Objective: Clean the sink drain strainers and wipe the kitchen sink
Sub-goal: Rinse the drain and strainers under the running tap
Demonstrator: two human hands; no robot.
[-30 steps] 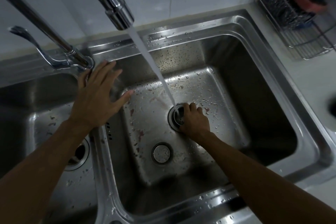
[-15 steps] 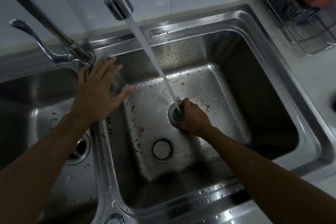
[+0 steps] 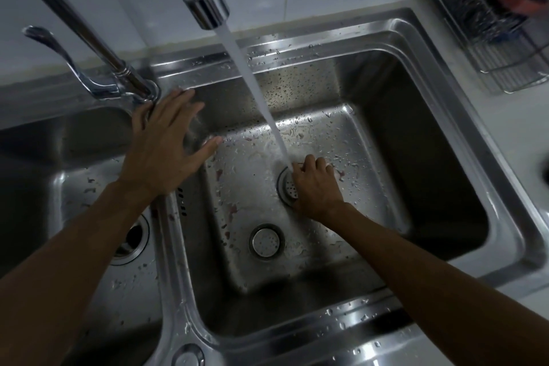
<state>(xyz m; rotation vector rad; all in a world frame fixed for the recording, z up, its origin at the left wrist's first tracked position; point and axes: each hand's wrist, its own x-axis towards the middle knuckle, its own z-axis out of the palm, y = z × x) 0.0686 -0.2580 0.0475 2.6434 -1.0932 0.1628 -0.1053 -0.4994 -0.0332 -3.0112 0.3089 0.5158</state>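
So I count two basins in this steel sink (image 3: 416,38) and two strainers in the right one: my right hand (image 3: 316,187) has its fingers curled onto the strainer (image 3: 288,187) under the water stream (image 3: 255,89), while a second strainer (image 3: 266,242) lies loose nearer me. My left hand (image 3: 166,145) rests flat on the divider, fingers spread, beside the one faucet base (image 3: 139,89). One wire rack (image 3: 499,47) sits top right.

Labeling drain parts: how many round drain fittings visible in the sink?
3. Strainer under the right hand beneath the stream; loose round strainer or plug on the right basin floor; open drain in left basin, partly hidden by forearm.
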